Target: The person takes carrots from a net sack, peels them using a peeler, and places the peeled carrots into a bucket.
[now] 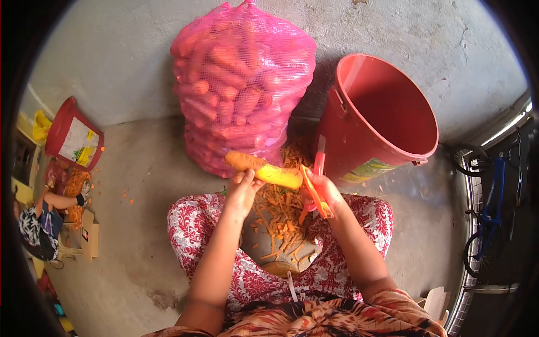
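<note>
My left hand (245,188) is closed around a partly peeled carrot (281,175), held level above my lap. The carrot's left end still has its rough orange skin, while the right part is smooth and bright yellow. At the carrot's right end is my right hand (323,191), closed on a peeler (320,158) with a pinkish-red handle; its blade is hidden. An orange strip of peel (317,194) lies across the fingers of this hand. Beneath both hands, a heap of carrot peelings (283,216) covers the floor between my legs.
A pink mesh sack (244,90) full of carrots stands against the wall ahead. To its right is a large red bucket (387,106), tilted toward me. Far left, another person (45,222) sits by a red bucket (73,135) and peelings. A blue bicycle (494,196) stands at right.
</note>
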{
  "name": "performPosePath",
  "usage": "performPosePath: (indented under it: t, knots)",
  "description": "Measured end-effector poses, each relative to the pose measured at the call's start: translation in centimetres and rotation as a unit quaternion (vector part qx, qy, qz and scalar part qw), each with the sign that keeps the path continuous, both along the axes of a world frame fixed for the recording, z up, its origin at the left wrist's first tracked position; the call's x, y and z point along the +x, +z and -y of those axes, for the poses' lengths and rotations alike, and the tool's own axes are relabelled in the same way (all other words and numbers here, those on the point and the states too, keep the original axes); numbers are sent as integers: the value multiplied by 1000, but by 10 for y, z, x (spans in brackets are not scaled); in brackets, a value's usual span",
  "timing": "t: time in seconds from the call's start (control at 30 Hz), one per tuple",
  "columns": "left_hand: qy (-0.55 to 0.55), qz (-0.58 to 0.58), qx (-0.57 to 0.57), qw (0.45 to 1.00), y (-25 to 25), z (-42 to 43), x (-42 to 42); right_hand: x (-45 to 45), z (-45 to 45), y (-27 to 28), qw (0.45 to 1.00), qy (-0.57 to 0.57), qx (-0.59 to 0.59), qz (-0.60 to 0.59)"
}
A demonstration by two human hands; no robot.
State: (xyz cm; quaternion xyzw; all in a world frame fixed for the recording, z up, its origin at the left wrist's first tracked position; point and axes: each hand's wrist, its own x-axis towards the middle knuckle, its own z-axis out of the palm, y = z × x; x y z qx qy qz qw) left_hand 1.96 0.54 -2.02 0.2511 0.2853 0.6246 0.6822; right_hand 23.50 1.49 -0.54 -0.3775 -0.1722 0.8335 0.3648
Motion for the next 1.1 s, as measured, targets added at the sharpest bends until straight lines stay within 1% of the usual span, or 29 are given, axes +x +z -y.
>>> performPosePath:
  t: [0.03, 0.07, 0.1, 0.17, 0.2, 0.23, 0.3, 0.33, 0.37, 0.4, 0.43, 0.47, 0.57, 0.67, 0.77, 0.87, 0.97, 1.07, 1.1]
  knots:
    - [31, 3, -5, 999, 1, -1, 9, -7, 4, 1, 1000, 10, 3, 1]
    - [6, 15, -33, 999, 2, -1, 13, -15, 10, 4, 998, 38, 15, 49]
    - [-19, 28, -61, 998, 3, -2, 17, -18, 14, -1, 996, 68, 12, 63]
    - [-60, 78, -109, 989, 0, -1, 24, -34, 27, 3, 999, 46, -12, 26]
    - [-89, 80, -148, 982, -4, 0, 24, -41, 29, 7, 998, 22, -13, 55]
    - [-118, 81, -187, 972, -8, 2, 24, -39, 27, 3, 998, 22, -7, 58]
    - [-98, 63, -215, 970, -24, 0, 26, -31, 18, -4, 998, 20, 5, 65]
    - [-88, 53, -229, 968, -28, -1, 27, -26, 16, -2, 993, 48, 34, 106]
    - [-81, 21, -212, 974, -32, 0, 26, -21, 14, 2, 961, 74, 126, 234]
    - [-73, -11, -194, 978, -18, 3, 25, -17, 12, 5, 904, 99, 216, 355]
    - [-65, -44, -175, 981, -8, 5, 24, -13, 11, 6, 823, 121, 299, 467]
    - [-76, -65, -176, 979, -5, 4, 21, -9, 9, -7, 762, 119, 337, 540]
    - [-70, -214, -132, 965, 0, 3, 19, -10, 9, -4, 653, 150, 372, 643]
    - [-23, -303, -51, 951, -14, 5, 19, -13, 11, 1, 607, 211, 376, 667]
    - [6, -446, -33, 895, -24, 6, 15, -17, 13, -1, 583, 217, 380, 684]
    - [45, -573, 27, 818, -12, 8, 13, -19, 12, -2, 571, 238, 391, 682]
    - [75, -633, 79, 767, 8, 11, 16, -20, 13, -1, 571, 241, 385, 684]
    - [85, -693, 89, 710, 17, 13, 16, -21, 13, 3, 582, 225, 381, 682]
    - [85, -684, 92, 719, 16, 12, 15, -19, 12, 0, 600, 209, 381, 672]
